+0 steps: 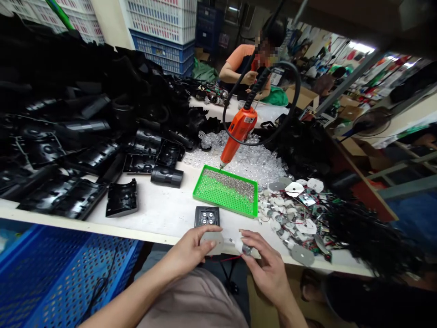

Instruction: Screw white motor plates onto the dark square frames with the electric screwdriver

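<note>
Head view looks down on a white workbench [102, 231], with the person's left hand [187, 249] and right hand [264, 269] raised together just over its front edge. The left fingers [205, 233] are closed around the rim of a flat grey plate [215, 243], gripping it from the side. The right fingers [251, 241] pinch a small round metal-and-white component [246, 249], and thin red and black wires [227, 258] trail from between the hands. The plate looks light and stiff, so its rim seems a secure place to hold. The component looks small and delicate, better held by its body than by its fine wires, which could snag or pull loose. Beyond the hands lie a black four-lens housing [206, 217] and a green perforated tray [201, 187] of small screws, with an orange electric screwdriver [239, 132] hanging above. A heap of wired parts [293, 223] sits to the right.
</note>
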A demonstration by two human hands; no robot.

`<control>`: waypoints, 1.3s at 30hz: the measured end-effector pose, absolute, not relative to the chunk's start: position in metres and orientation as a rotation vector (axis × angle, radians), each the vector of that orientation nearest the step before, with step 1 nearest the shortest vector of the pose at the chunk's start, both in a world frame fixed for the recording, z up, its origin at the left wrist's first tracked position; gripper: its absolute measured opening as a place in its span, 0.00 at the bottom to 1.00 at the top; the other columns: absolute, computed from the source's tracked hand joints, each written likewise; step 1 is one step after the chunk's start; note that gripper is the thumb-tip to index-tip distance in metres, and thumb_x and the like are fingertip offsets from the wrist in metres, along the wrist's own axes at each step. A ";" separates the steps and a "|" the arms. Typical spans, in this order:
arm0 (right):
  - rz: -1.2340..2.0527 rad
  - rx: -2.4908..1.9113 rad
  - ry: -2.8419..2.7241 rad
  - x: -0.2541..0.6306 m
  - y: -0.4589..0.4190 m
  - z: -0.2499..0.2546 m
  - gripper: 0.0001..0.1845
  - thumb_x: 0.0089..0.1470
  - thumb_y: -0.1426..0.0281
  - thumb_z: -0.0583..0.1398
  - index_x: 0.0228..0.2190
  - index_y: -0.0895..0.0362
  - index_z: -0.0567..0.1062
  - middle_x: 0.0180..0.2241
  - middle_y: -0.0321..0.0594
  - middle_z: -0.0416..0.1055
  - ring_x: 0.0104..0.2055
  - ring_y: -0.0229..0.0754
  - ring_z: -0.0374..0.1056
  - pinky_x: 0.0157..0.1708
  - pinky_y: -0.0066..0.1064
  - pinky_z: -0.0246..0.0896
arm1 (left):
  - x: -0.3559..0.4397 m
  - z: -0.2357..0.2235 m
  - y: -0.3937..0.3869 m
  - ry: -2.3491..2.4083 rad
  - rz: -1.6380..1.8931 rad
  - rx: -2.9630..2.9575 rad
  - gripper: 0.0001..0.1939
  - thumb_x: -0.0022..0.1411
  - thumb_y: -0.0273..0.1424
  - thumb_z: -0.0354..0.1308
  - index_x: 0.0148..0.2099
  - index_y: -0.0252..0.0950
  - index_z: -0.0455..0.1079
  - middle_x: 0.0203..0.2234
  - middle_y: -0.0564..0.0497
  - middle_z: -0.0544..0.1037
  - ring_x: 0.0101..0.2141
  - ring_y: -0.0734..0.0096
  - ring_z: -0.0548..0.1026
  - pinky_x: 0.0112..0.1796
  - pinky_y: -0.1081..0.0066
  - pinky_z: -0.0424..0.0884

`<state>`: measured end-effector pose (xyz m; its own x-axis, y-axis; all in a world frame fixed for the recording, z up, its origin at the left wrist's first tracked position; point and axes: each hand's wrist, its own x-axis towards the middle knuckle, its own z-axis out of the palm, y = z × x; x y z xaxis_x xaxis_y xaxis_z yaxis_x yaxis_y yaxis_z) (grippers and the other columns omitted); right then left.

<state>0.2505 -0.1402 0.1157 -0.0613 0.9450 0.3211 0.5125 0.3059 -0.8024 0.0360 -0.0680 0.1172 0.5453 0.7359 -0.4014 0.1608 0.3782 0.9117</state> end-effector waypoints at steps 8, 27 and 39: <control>0.861 -1.224 -1.937 0.246 -0.127 0.126 0.16 0.59 0.76 0.55 0.48 0.49 0.70 0.49 0.43 0.73 0.53 0.42 0.67 0.52 0.39 0.66 | 0.038 0.120 -0.071 0.846 0.442 1.252 0.27 0.50 0.22 0.53 0.55 0.36 0.65 0.32 0.54 0.72 0.27 0.74 0.66 0.30 0.75 0.62; 0.830 -1.161 -2.386 0.236 -0.105 0.161 0.22 0.58 0.82 0.51 0.50 0.51 0.69 0.50 0.44 0.70 0.52 0.44 0.64 0.48 0.39 0.69 | 0.042 0.107 -0.077 0.916 0.473 1.173 0.42 0.46 0.23 0.55 0.66 0.32 0.55 0.37 0.50 0.75 0.30 0.73 0.66 0.30 0.75 0.63; 0.787 -1.109 -2.437 0.226 -0.096 0.151 0.23 0.58 0.83 0.51 0.52 0.54 0.70 0.52 0.43 0.71 0.53 0.44 0.64 0.51 0.41 0.68 | 0.027 0.115 -0.079 0.900 0.503 0.863 0.42 0.51 0.28 0.58 0.68 0.33 0.51 0.39 0.48 0.77 0.28 0.76 0.68 0.29 0.75 0.68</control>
